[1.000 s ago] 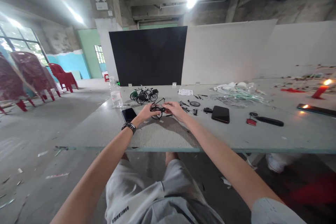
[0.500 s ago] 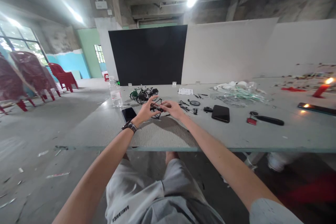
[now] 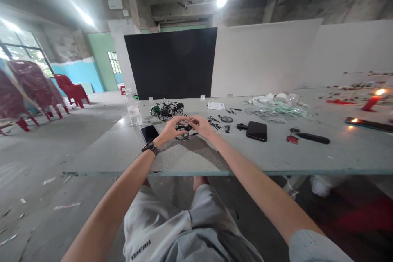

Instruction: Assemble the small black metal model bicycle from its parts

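Miniature bicycle model point(image 3: 182, 132) sits between left hand point(image 3: 168, 129) and right hand point(image 3: 201, 126), I note, both pinching it from above

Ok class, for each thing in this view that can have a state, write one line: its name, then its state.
small black model bicycle: upright, held between both hands
left hand: holding the bicycle
right hand: holding the bicycle
wristwatch: worn on the left wrist
red candle: lit
plastic water bottle: upright
red plastic chairs: stacked
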Available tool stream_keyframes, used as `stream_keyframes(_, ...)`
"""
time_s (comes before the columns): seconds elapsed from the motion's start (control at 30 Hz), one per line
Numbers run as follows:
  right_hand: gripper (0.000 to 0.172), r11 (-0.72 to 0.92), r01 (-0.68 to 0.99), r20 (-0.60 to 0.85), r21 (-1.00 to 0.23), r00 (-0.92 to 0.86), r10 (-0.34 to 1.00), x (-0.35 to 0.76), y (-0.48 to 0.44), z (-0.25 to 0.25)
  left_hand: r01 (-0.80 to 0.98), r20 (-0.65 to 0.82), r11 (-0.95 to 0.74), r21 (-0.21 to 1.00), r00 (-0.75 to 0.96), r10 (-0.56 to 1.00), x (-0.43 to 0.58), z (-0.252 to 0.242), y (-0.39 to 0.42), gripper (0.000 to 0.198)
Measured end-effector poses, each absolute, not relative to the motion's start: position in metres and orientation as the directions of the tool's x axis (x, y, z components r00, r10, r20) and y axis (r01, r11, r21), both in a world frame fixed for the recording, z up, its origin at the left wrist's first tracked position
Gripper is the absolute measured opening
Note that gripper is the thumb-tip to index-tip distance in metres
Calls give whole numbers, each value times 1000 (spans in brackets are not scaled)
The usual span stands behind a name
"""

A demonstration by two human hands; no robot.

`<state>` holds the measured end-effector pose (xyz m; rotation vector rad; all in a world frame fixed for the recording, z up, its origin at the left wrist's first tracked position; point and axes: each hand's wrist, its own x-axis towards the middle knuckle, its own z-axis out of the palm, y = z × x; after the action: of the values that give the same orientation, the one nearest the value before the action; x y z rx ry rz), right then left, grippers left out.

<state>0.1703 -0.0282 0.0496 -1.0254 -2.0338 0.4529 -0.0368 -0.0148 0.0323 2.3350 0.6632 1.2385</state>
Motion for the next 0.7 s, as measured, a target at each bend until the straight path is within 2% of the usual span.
stream_keyframes(0.2, 62, 617, 514, 492, -597, -372, 787, 171, -27, 52, 296, 538, -727, 619, 514, 668, -37, 37, -23, 56)
stream_keyframes(0.43, 62, 552, 443, 422, -706, -363, 831, 173, -23, 50, 273, 538, -729, 628, 525, 660, -35, 39, -24, 60)
stream_keyframes(0.7, 51, 461, 359, 362, -811, -312, 879, 172, -22, 50, 251, 529, -712, 655, 520, 670, -34, 37, -20, 65)
